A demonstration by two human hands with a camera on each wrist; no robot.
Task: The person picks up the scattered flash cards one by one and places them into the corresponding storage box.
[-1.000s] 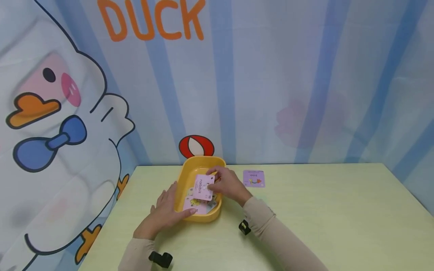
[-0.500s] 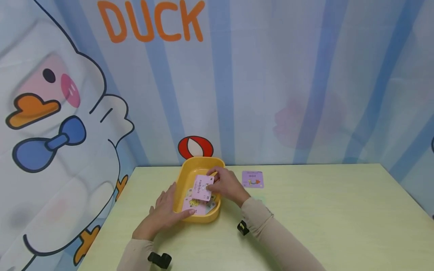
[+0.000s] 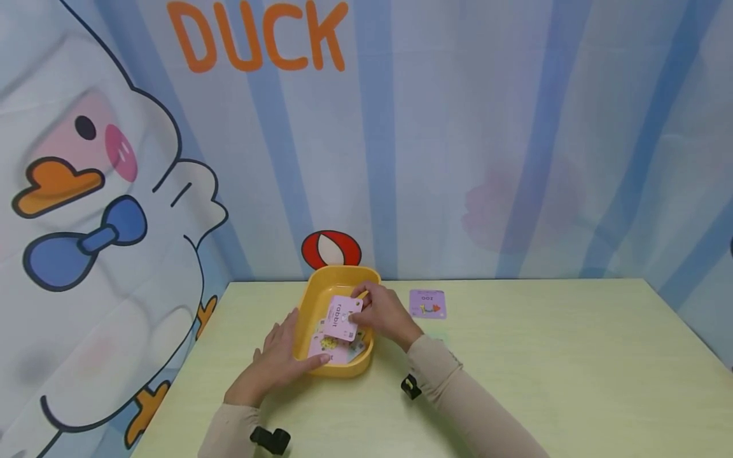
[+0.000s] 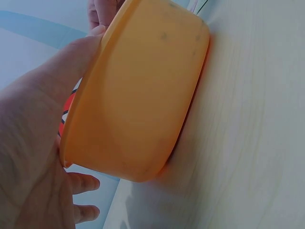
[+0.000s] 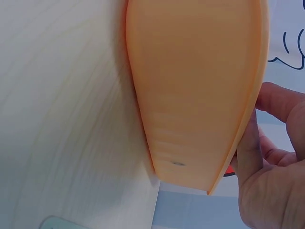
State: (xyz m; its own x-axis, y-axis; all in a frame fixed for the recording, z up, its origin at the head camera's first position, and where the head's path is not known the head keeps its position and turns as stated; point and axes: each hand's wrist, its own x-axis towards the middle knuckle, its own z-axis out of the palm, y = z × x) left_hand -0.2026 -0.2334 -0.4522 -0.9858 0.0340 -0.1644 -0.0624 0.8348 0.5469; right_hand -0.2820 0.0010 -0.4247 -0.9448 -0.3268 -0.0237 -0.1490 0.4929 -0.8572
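My right hand (image 3: 388, 315) reaches over the right rim of a yellow plastic tub (image 3: 309, 302) and pinches a pink flash card (image 3: 339, 318) printed "rabbit". The card is tilted above several other cards in the tub, among them a pink one (image 3: 328, 351) with a yellow picture. The left hand (image 3: 279, 357) rests on the tub's left rim, fingers straight along the side and thumb stretched over the near corner. Seen in the left wrist view, the tub wall (image 4: 138, 90) stands beside that hand. The right wrist view shows right-hand fingers (image 5: 279, 102) at the rim; the card there is hidden.
A purple card (image 3: 427, 304) printed "zoo" lies on the pale table (image 3: 544, 356) right of the tub. Part of a pale green card (image 5: 59, 223) shows near the right sleeve. A printed duck curtain (image 3: 435, 140) hangs right behind the table's back edge.
Both hands keep their places at the tub, and the rabbit card stays between the right fingers. The head view shifts slightly, and an edge of the green card shows beside the right sleeve.
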